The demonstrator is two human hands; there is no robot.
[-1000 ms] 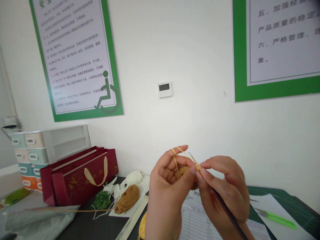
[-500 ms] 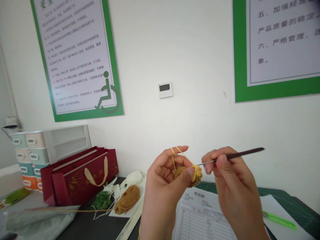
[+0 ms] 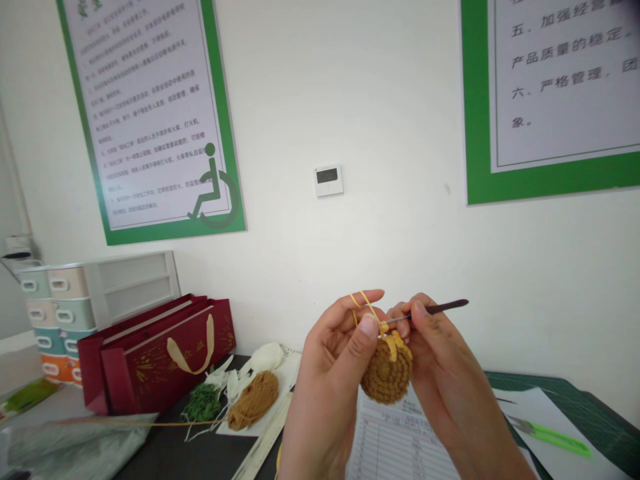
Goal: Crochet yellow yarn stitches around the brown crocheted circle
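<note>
Between my hands hangs a round brown crochet piece [image 3: 387, 375] with yellow stitches along its top edge. My left hand [image 3: 340, 347] pinches that edge between thumb and fingers. Yellow yarn [image 3: 369, 305] loops over its raised index finger and runs down to the stitches. A crochet hook [image 3: 447, 307] with a dark handle is gripped in my right hand [image 3: 440, 360], its metal shaft reaching the yellow stitches. The right fingertips lie close beside the piece. The hook's very tip is hidden in the yarn.
A printed sheet [image 3: 395, 440] lies below my hands. Brown yarn [image 3: 254, 400], green yarn [image 3: 204, 402] and a red gift bag [image 3: 165, 353] are at left. Green-handled scissors [image 3: 555, 437] rest on white paper over a green cutting mat [image 3: 530, 383] at right.
The crochet piece has turned so its round brown face shows below the fingers. My right hand and the hook have moved left, closer to my left hand.
</note>
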